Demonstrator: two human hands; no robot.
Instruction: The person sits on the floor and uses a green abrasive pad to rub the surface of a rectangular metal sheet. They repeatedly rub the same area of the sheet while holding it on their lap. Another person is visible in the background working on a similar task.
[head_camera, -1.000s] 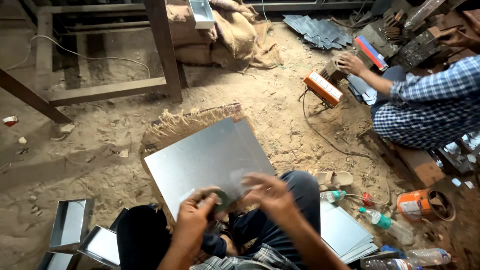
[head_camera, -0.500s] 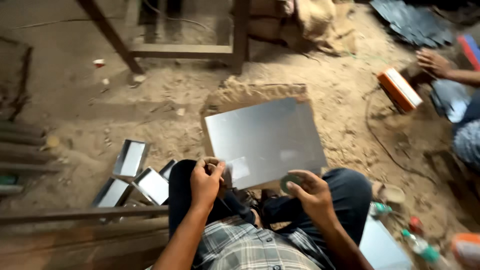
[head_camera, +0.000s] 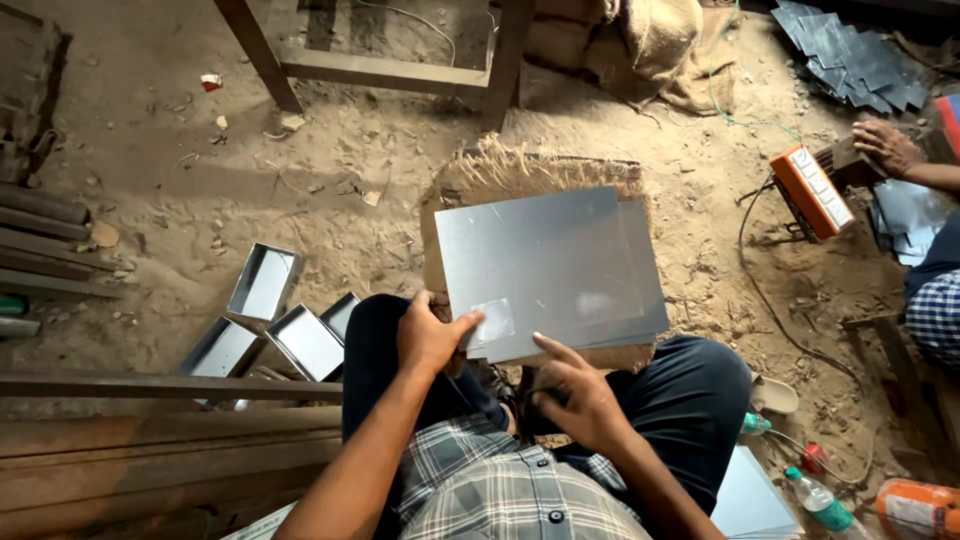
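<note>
A stack of grey metal sheets (head_camera: 550, 265) lies on a frayed burlap mat (head_camera: 500, 170) on the sandy floor in front of my knees. My left hand (head_camera: 430, 335) grips the near left edge of the top sheet, thumb on top beside a pale square patch. My right hand (head_camera: 575, 395) hovers over my lap, its index finger stretched to the sheets' near edge and the other fingers curled. Whether that hand holds anything is hidden.
Several open metal trays (head_camera: 265, 282) lie at my left, with wooden planks (head_camera: 150, 430) nearer. A wooden frame (head_camera: 390, 70) and sacks (head_camera: 670, 40) stand ahead. At the right, another person's hand (head_camera: 890, 145) is near an orange-and-white box (head_camera: 812, 190). Bottles (head_camera: 820, 500) lie lower right.
My left hand has closed on the sheet's near left edge. My right hand has dropped from the sheet's edge toward my lap, and the round thing it held is no longer visible.
</note>
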